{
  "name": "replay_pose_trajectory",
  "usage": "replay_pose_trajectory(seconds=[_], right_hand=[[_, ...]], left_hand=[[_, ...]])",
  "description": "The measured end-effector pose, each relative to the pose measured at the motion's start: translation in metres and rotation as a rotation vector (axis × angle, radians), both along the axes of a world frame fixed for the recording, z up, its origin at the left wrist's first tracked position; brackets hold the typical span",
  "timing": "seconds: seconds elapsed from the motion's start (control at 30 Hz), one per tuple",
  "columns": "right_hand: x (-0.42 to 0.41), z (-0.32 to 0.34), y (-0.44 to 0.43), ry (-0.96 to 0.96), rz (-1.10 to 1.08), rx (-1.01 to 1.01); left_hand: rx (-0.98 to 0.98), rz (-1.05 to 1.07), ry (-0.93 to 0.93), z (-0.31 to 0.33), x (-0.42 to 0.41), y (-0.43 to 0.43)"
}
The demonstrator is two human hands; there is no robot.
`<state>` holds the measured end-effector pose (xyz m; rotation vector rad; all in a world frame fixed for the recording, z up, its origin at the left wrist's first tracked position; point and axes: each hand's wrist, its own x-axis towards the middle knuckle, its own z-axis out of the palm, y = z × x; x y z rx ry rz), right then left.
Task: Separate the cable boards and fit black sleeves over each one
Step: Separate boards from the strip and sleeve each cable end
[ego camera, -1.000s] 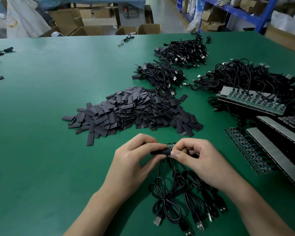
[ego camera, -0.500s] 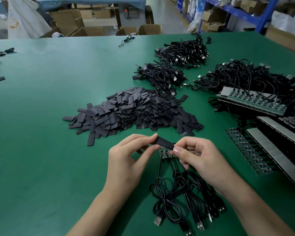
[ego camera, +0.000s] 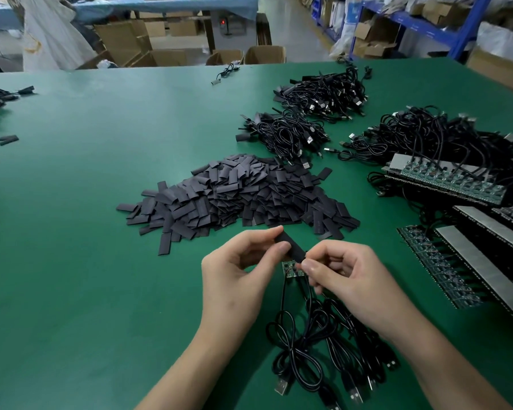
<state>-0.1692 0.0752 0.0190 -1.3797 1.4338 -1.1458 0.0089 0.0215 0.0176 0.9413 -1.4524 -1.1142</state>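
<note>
My left hand (ego camera: 243, 273) pinches the upper end of a black sleeve (ego camera: 292, 247) between thumb and forefinger. My right hand (ego camera: 347, 279) pinches the sleeve's lower end, just above a small green cable board (ego camera: 290, 268). The sleeve tilts down to the right, and part of it sits behind my fingers. Black cables with USB plugs (ego camera: 314, 350) trail from the board toward me. A big heap of loose black sleeves (ego camera: 237, 196) lies just beyond my hands.
Joined strips of green boards (ego camera: 439, 267) with cables lie at the right, more (ego camera: 444, 182) farther back. Bundles of sleeved black cables (ego camera: 282, 134) (ego camera: 323, 93) lie beyond the heap. The green table (ego camera: 71, 232) stretches left, with a few stray sleeves (ego camera: 8, 139).
My hands lifted the sleeve away from the board and tilted it; the green board now shows below it. The view has shifted slightly.
</note>
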Motion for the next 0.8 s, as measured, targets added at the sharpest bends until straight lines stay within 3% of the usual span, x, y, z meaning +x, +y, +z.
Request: replay_pose_trajectory(seconds=[0.1,0.23,0.37,0.43,0.53,0.6,0.7,0.8], right_hand=[[-0.009,0.003,0.002,0.118,0.005,0.024],[-0.02,0.007,0.004,0.412,0.081,0.015],[-0.02,0.008,0.002,0.379,0.069,0.058],[-0.022,0.009,0.002,0.311,0.009,0.059],[-0.026,0.009,0.0,0.208,-0.161,0.002],[-0.028,0.009,-0.004,0.243,-0.267,-0.028],[-0.029,0.015,-0.016,0.315,-0.341,-0.026],[-0.036,0.032,-0.044,0.389,-0.373,-0.013]], left_hand=[[0.129,-0.045,0.169,0.001,0.002,-0.002],[0.26,-0.011,0.351,0.004,0.008,-0.008],[0.28,-0.046,0.368,0.001,0.01,-0.01],[0.212,-0.052,0.198,-0.002,0.009,-0.01],[-0.134,0.033,-0.549,-0.011,0.01,-0.01],[-0.255,-0.02,-0.902,-0.013,0.008,-0.008],[-0.272,-0.089,-1.051,-0.016,0.007,-0.007],[-0.29,-0.09,-0.983,-0.016,0.007,-0.008]])
